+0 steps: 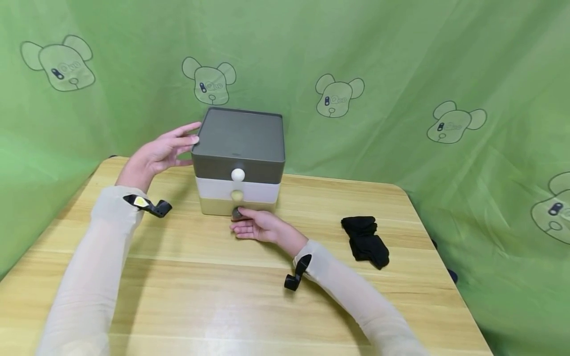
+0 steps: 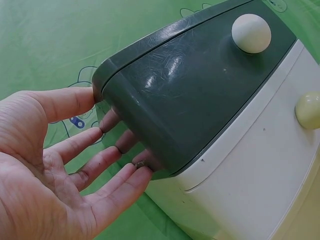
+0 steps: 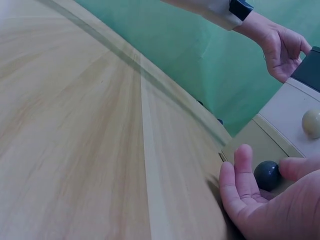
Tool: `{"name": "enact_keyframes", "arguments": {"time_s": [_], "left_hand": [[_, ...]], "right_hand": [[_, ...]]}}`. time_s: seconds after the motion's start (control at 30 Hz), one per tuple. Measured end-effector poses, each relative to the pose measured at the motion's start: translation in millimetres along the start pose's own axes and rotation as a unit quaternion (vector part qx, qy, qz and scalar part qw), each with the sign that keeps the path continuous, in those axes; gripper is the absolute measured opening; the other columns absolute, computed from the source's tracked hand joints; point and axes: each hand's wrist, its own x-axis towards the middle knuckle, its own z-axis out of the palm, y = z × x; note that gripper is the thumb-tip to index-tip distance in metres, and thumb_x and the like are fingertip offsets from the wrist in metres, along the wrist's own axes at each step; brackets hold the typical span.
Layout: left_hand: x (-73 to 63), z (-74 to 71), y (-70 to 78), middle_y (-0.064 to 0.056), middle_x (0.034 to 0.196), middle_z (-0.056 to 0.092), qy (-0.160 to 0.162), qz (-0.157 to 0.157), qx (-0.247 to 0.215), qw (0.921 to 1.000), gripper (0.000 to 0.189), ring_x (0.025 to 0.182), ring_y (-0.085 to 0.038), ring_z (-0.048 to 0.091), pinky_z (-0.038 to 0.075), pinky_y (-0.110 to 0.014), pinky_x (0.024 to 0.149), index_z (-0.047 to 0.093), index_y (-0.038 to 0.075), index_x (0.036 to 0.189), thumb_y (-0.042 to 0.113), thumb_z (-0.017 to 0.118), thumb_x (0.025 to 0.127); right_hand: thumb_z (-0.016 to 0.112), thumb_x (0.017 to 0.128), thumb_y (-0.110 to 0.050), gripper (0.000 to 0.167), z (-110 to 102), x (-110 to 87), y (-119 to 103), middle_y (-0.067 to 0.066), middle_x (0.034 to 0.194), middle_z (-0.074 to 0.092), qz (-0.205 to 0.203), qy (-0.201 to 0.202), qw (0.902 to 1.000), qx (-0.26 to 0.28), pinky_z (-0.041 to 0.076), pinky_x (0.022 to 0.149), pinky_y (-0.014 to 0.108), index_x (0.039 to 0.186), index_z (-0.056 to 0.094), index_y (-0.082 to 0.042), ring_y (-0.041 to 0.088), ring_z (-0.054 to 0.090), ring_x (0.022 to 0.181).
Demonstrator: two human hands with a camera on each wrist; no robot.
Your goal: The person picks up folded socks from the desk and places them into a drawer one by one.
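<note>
A small three-drawer box (image 1: 241, 134) stands toward the back of the table, with a dark grey top drawer, a white middle one and a beige bottom one. The top drawer bears a white knob (image 1: 238, 175), the middle one a pale yellow knob (image 1: 237, 196). My left hand (image 1: 156, 154) touches the box's left side near the top with its thumb and fingertips, the fingers fairly straight. At the bottom drawer, my right hand (image 1: 266, 228) pinches the dark round knob (image 3: 267, 175) between thumb and fingers. All the drawers look closed.
Folded black cloth (image 1: 365, 241), perhaps socks, lies on the wooden table (image 1: 200, 296) to the right of the box. Behind the table hangs a green curtain (image 1: 285, 44) with printed bear heads, close to the box's back.
</note>
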Motion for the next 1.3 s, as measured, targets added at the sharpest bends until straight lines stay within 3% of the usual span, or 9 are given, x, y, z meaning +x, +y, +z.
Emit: {"name": "enact_keyframes", "arguments": {"time_s": [0.57, 0.73, 0.97, 1.3], "left_hand": [[-0.1, 4.9, -0.3, -0.005, 0.174, 0.002, -0.008, 0.0, 0.001, 1.0, 0.072, 0.16, -0.029, 0.007, 0.013, -0.062, 0.128, 0.017, 0.031, 0.164, 0.018, 0.055, 0.105], [-2.1, 2.9, 3.1, -0.005, 0.173, 0.005, -0.006, 0.002, 0.002, 1.0, 0.071, 0.159, -0.029, 0.01, 0.013, -0.062, 0.128, 0.017, 0.032, 0.164, 0.018, 0.055, 0.105], [-2.1, 0.1, 5.0, -0.006, 0.172, 0.011, 0.001, 0.002, 0.0, 1.0, 0.07, 0.157, -0.027, 0.015, 0.014, -0.061, 0.128, 0.02, 0.033, 0.163, 0.019, 0.057, 0.104], [-1.7, -0.3, 0.2, -0.004, 0.173, 0.005, -0.003, -0.001, -0.006, 1.0, 0.072, 0.159, -0.027, 0.01, 0.011, -0.062, 0.128, 0.018, 0.032, 0.164, 0.019, 0.057, 0.104]], "right_hand": [[0.044, 0.111, -0.023, 0.047, -6, -7.1, 4, 0.004, 0.077, 0.075, -0.009, -0.013, 0.9999, -0.002, 0.063, 0.076, 0.028, 0.142, 0.047, 0.011, 0.011, 0.073, 0.07], [0.046, 0.11, -0.022, 0.045, -3, -15.9, 6, 0.005, 0.078, 0.076, -0.003, -0.029, 0.9995, -0.014, 0.064, 0.08, 0.029, 0.14, 0.05, 0.011, 0.011, 0.073, 0.07], [0.04, 0.112, -0.026, 0.051, 5, -34.2, 15, 0.002, 0.076, 0.074, 0.022, -0.059, 0.997, -0.046, 0.063, 0.077, 0.027, 0.147, 0.042, 0.01, 0.01, 0.072, 0.071], [0.035, 0.113, -0.03, 0.05, 15, -57.0, 36, 0.002, 0.077, 0.074, 0.046, -0.097, 0.99, -0.092, 0.062, 0.074, 0.026, 0.148, 0.042, 0.004, 0.01, 0.07, 0.069]]}}
